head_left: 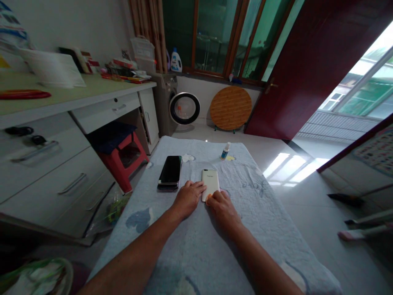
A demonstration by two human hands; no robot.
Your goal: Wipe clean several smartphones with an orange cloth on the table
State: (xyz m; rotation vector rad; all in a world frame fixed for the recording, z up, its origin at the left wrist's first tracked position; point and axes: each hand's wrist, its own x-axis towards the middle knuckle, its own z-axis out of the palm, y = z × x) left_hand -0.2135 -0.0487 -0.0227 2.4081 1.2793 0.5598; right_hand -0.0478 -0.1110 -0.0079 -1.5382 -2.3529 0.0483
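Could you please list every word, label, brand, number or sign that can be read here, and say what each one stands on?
"honor" (probably; small and soft): back of the pale phone.
Spray bottle: label too small to read.
White bottle by the window: label too blurred to read.
Blue-and-white package at upper left: print too blurred to read.
Patterned sheet at the right edge: any print unreadable.
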